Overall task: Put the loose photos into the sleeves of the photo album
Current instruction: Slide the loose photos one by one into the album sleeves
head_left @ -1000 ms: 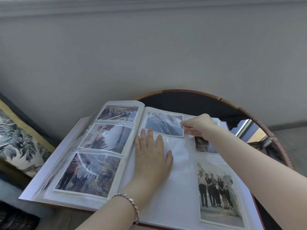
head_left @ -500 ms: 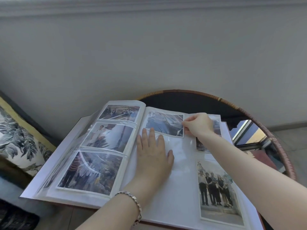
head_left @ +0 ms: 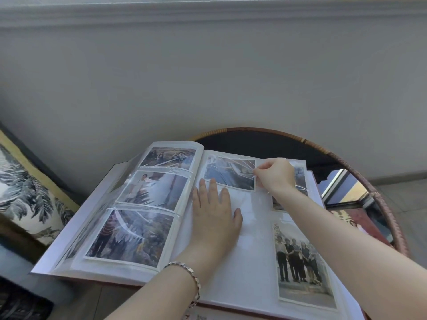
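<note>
— How far along?
— Left page (head_left: 147, 204) full. My right hand (head_left: 275, 176) pinches a photo (head_left: 228, 173) at the album's (head_left: 242, 273) top-right sleeve; left hand (head_left: 215, 218) lies flat below. The group photo (head_left: 302, 264) looks loose.
</note>
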{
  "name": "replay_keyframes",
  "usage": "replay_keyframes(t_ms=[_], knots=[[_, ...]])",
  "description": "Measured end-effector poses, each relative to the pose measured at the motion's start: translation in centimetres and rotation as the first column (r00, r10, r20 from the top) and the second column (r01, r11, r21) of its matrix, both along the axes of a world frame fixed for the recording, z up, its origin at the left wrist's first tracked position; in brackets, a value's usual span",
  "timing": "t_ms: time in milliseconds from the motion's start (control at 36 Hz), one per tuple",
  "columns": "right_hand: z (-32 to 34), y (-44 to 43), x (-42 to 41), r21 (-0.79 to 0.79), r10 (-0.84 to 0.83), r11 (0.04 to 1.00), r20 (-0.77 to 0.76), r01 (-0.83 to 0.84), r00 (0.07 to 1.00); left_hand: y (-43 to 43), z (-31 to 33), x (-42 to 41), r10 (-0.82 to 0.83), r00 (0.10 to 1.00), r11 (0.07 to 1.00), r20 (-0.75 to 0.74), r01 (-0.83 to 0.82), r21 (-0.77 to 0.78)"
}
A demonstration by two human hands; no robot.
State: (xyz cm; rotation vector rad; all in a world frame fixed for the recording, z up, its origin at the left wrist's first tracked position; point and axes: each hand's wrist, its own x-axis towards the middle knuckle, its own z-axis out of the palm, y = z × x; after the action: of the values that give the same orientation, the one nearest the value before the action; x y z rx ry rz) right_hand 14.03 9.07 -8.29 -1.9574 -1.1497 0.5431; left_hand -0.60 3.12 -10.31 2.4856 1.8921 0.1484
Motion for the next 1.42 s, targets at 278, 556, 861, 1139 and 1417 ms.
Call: replay_keyframes(t_ms=[278, 556, 861, 1139, 1417], knots=[[-0.4, 0.1, 0.3, -0.022, -0.06, 0.998, -0.129, 0.058, 0.99, -0.1, 0.1, -0.1, -0.005, 0.999, 1.0, 0.036, 0.005, -0.003], [-0.1, 0.1, 0.6, -0.064, -0.026, 0.998, -0.334, 0.005, 0.942, -0.2, 0.4, 0.0, 0.008, 1.0, 0.999, 0.019, -0.008, -0.031], [3.6, -7.2, 8.6, -0.092, 0.143, 0.988, 0.197, -0.127, 0.97, -0.2, -0.1, 0.0, -0.072, 0.996, 0.997, -0.049, 0.073, 0.017], [1.0, -16.1, 14.9, -0.625, 0.223, 0.774, 0.415, 0.099, 0.882, -2.8, 0.4, 2.6, -0.226, 0.96, 0.974, 0.168, 0.228, 0.007], [0.7, -16.6, 16.4, -0.409, -0.053, 0.906, 0.147, 0.11, 0.988, -8.2, 0.9, 5.8, -0.526, 0.844, 0.774, 0.102, 0.525, -0.354]])
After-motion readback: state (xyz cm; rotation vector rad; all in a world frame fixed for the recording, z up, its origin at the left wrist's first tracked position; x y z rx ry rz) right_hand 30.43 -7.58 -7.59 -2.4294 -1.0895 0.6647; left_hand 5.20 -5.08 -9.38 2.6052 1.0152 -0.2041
